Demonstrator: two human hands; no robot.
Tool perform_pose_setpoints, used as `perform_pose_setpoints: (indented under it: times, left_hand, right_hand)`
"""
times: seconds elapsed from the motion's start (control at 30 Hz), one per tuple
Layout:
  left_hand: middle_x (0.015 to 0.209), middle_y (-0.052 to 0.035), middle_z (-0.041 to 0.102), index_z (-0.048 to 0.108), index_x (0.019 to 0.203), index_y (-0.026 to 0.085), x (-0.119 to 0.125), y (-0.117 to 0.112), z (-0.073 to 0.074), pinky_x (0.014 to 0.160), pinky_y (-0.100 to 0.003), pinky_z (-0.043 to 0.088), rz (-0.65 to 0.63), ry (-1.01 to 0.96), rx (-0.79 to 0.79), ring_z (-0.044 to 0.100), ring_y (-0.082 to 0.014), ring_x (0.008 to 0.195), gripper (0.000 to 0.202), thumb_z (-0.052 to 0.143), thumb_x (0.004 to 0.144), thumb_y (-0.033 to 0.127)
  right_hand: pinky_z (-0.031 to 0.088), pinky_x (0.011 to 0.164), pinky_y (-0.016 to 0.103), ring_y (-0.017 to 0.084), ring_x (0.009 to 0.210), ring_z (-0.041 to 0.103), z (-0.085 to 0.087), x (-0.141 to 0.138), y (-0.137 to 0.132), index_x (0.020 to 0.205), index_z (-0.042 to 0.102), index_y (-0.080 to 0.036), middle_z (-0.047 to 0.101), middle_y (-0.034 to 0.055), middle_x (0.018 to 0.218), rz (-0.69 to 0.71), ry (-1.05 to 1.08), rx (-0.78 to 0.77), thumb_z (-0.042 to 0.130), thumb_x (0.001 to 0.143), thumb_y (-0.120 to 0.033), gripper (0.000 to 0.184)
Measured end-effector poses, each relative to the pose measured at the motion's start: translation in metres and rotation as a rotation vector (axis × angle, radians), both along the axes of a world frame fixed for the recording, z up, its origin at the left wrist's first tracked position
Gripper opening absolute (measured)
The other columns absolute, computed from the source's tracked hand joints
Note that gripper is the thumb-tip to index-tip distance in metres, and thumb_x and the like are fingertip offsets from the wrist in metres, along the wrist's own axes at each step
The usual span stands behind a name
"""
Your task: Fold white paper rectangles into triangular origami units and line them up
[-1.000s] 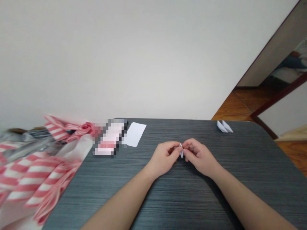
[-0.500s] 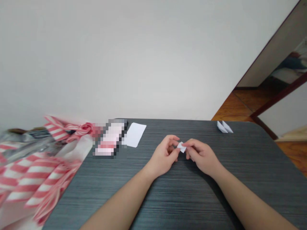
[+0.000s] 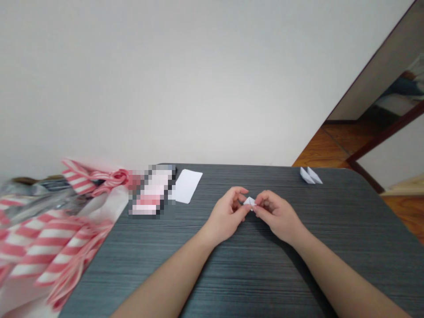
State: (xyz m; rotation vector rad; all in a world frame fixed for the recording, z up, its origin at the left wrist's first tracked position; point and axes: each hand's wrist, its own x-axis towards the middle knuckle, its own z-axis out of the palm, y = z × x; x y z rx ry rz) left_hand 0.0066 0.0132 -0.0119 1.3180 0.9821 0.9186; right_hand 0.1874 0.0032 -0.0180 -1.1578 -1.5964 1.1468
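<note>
So you've got a small folded paper [image 3: 249, 202] up between both hands, just right of the middle of your view. Take that paper as the centre of the clock, with 12 toward the wall [image 3: 212, 88].

Your left grip [image 3: 228, 212] comes in from 8 o'clock and is narrow on the paper: the thumb sits against its near left side and the index finger arches above, clear of it. The rest of those fingers curl behind, partly hidden, so I can't tell exactly how each one bears on it. Your right grip [image 3: 273, 212] comes in from 4, thumb and index finger pinched on the right-hand corner. The paper peaks toward 12 and there's a crease line showing on the face nearest you. Can't tell if its bottom edge touches the bench [image 3: 232, 282], which is dark with a streaky grain.

Out around 2 o'clock, near the far edge, two folded white pieces [image 3: 310, 176] sit side by side. Between 9 and 10 there's a flat white sheet [image 3: 187, 186], and just past it, near 9, a rectangular thing [image 3: 152, 190] that's pixelated out. Between 8 and 9, off the bench, it's a heap of red-and-white striped cloth [image 3: 53, 243].
</note>
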Motion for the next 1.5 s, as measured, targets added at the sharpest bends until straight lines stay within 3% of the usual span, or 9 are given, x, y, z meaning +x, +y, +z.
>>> perform_pose_setpoints:
  times: [0.13, 0.3, 0.4, 0.5, 0.67, 0.9, 1.13, 1.5]
  left_hand:
    - [0.071, 0.0028, 0.057, 0.061, 0.095, 0.016, -0.001, 0.000, 0.004, 0.052, -0.020, 0.042, -0.039, 0.120, 0.023, 0.051, -0.0079, 0.053, 0.018, 0.059, 0.089, 0.032]
    - [0.066, 0.0016, 0.061, 0.061, 0.077, 0.016, -0.003, 0.000, 0.010, 0.053, -0.020, 0.040, -0.074, 0.202, 0.049, 0.051, -0.0085, 0.053, 0.024, 0.055, 0.091, 0.034]
    - [0.059, 0.0033, 0.056, 0.061, 0.074, 0.016, -0.004, 0.000, 0.010, 0.050, -0.019, 0.037, -0.059, 0.245, 0.052, 0.048, -0.0084, 0.050, 0.026, 0.055, 0.091, 0.035]
    - [0.057, 0.0035, 0.055, 0.061, 0.074, 0.016, -0.004, -0.001, 0.010, 0.049, -0.019, 0.035, -0.057, 0.258, 0.053, 0.047, -0.0088, 0.050, 0.028, 0.054, 0.091, 0.037]
    - [0.056, 0.0036, 0.055, 0.060, 0.071, 0.017, -0.003, -0.001, 0.011, 0.050, -0.019, 0.036, -0.046, 0.263, 0.072, 0.047, -0.0088, 0.050, 0.027, 0.056, 0.090, 0.034]
    - [0.060, 0.0036, 0.056, 0.061, 0.079, 0.017, -0.003, -0.002, 0.011, 0.049, -0.020, 0.037, -0.051, 0.200, 0.076, 0.048, -0.0089, 0.050, 0.023, 0.054, 0.092, 0.034]
    - [0.056, 0.0043, 0.052, 0.059, 0.074, 0.016, -0.004, -0.002, 0.010, 0.052, -0.020, 0.035, -0.050, 0.259, 0.161, 0.045, -0.0087, 0.052, 0.026, 0.052, 0.093, 0.032]
    - [0.064, 0.0030, 0.056, 0.060, 0.079, 0.016, -0.003, -0.003, 0.008, 0.053, -0.020, 0.036, -0.055, 0.243, 0.196, 0.047, -0.0088, 0.055, 0.023, 0.052, 0.093, 0.032]
  right_hand:
    - [0.046, 0.064, 0.027, 0.014, 0.068, 0.057, -0.001, -0.002, -0.001, 0.091, 0.052, -0.022, 0.058, -0.0013, 0.079, 0.006, 0.100, -0.022, 0.064, 0.088, -0.031, 0.015]
    - [0.047, 0.067, 0.027, 0.015, 0.072, 0.059, -0.003, -0.002, -0.001, 0.105, 0.053, -0.022, 0.058, -0.0011, 0.082, 0.007, 0.118, -0.042, 0.064, 0.087, -0.027, 0.022]
    - [0.045, 0.063, 0.026, 0.014, 0.069, 0.058, -0.001, -0.002, 0.000, 0.097, 0.058, -0.020, 0.062, 0.0001, 0.078, 0.043, 0.028, -0.068, 0.064, 0.087, -0.028, 0.013]
    - [0.039, 0.057, 0.025, 0.013, 0.060, 0.052, 0.005, -0.002, 0.001, 0.080, 0.063, -0.018, 0.061, -0.0010, 0.067, 0.073, -0.150, -0.054, 0.061, 0.089, -0.027, 0.013]
    - [0.036, 0.052, 0.023, 0.011, 0.052, 0.049, 0.014, -0.001, 0.000, 0.071, 0.060, -0.018, 0.057, -0.0031, 0.057, 0.066, -0.294, -0.042, 0.057, 0.091, -0.026, 0.022]
    - [0.038, 0.054, 0.022, 0.011, 0.053, 0.051, 0.019, 0.000, -0.002, 0.071, 0.059, -0.018, 0.058, -0.0030, 0.057, 0.104, -0.300, -0.034, 0.055, 0.092, -0.027, 0.023]
    - [0.038, 0.054, 0.022, 0.011, 0.052, 0.052, 0.016, -0.002, -0.002, 0.071, 0.059, -0.018, 0.057, -0.0031, 0.057, 0.135, -0.259, -0.078, 0.054, 0.093, -0.027, 0.024]
    - [0.038, 0.054, 0.022, 0.011, 0.053, 0.052, 0.019, -0.001, -0.003, 0.067, 0.058, -0.018, 0.057, -0.0029, 0.056, 0.167, -0.326, -0.019, 0.053, 0.094, -0.028, 0.029]
